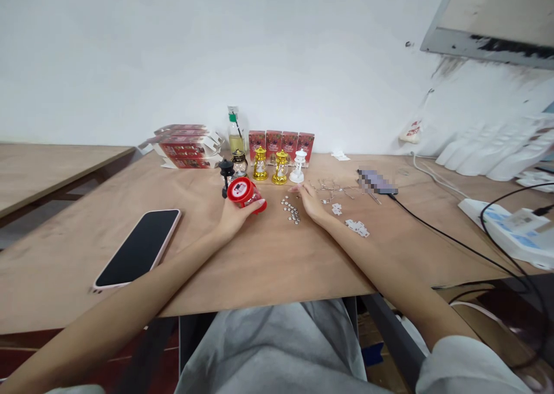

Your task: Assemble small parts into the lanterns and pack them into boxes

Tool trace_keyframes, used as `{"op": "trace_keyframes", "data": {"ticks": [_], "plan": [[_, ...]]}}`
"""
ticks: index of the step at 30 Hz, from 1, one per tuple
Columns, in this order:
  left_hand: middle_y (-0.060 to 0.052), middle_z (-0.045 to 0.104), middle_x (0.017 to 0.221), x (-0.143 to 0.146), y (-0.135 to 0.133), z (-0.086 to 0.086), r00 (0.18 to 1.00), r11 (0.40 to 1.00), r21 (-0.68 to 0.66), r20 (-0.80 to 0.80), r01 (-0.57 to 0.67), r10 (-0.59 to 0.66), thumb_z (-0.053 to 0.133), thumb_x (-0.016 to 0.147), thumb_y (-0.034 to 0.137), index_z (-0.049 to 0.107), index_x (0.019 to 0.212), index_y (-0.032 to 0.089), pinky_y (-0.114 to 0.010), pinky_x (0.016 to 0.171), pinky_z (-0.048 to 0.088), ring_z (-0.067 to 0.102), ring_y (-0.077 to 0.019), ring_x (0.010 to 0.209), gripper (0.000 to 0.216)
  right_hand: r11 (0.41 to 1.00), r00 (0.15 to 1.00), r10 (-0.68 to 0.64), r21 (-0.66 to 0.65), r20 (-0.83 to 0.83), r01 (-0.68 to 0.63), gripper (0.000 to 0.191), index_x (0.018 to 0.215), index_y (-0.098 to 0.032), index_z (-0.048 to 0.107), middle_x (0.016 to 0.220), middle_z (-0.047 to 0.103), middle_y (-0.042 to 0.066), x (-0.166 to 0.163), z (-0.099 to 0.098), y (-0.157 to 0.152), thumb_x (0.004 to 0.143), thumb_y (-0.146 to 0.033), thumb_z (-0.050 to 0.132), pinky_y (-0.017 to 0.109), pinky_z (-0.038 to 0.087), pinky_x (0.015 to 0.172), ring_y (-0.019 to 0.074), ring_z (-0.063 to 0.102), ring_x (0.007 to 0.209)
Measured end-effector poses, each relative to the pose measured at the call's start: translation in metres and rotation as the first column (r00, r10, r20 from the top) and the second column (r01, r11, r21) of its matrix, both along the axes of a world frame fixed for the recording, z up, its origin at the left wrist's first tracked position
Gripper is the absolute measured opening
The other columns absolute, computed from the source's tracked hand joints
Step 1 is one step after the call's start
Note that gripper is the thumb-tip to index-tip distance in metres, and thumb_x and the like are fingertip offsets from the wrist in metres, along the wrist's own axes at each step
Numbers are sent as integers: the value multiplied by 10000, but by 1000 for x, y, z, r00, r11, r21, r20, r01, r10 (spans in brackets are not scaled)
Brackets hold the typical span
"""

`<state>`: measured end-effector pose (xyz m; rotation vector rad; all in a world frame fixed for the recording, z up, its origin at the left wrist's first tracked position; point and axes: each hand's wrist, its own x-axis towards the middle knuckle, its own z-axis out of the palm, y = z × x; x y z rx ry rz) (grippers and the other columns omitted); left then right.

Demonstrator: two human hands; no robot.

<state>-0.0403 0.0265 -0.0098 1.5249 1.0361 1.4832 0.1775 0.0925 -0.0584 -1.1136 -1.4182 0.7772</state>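
My left hand [237, 216] is wrapped round a small red lantern [240, 190], tilted so that its round base with a label faces me. My right hand [312, 202] is low over the table, fingers stretched out and apart, beside a scatter of silver button cells [292, 211]. Just beyond its fingertips stands a white mini lantern [298, 166]. Two gold lanterns [280, 168] stand to the left of the white one. A bronze-black lantern [239, 163] and a black lantern [225, 175] stand behind the red one, partly hidden.
Red printed boxes [281, 146] line the wall beside a bottle [236, 134]; flattened cartons [188, 149] are stacked left. Wire handles [333, 187] and small white pieces [357, 228] lie right. A black-screened phone [138, 248], a cabled phone [377, 182] and a power strip [511, 232] occupy the table.
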Motion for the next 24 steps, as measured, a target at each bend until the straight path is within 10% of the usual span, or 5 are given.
{"op": "trace_keyframes", "data": {"ticks": [12, 24], "plan": [[-64, 693, 934, 0, 0, -2, 997, 999, 43, -79, -8, 11, 769, 584, 357, 612, 888, 166, -426, 953, 484, 648, -233, 941, 392, 971, 966, 239, -16, 101, -239, 276, 887, -220, 652, 983, 685, 16, -6, 7, -10, 872, -432, 476, 356, 428, 955, 164, 612, 968], [-91, 692, 1014, 1, -2, -7, 982, 996, 78, -190, 35, -20, 771, 592, 375, 611, 961, 149, -451, 992, 459, 640, -245, 1001, 462, 993, 975, 93, 53, 202, -106, 117, 828, -188, 642, 850, 694, 21, -6, 5, -6, 723, -149, 608, 364, 504, 826, 159, 652, 802]]}}
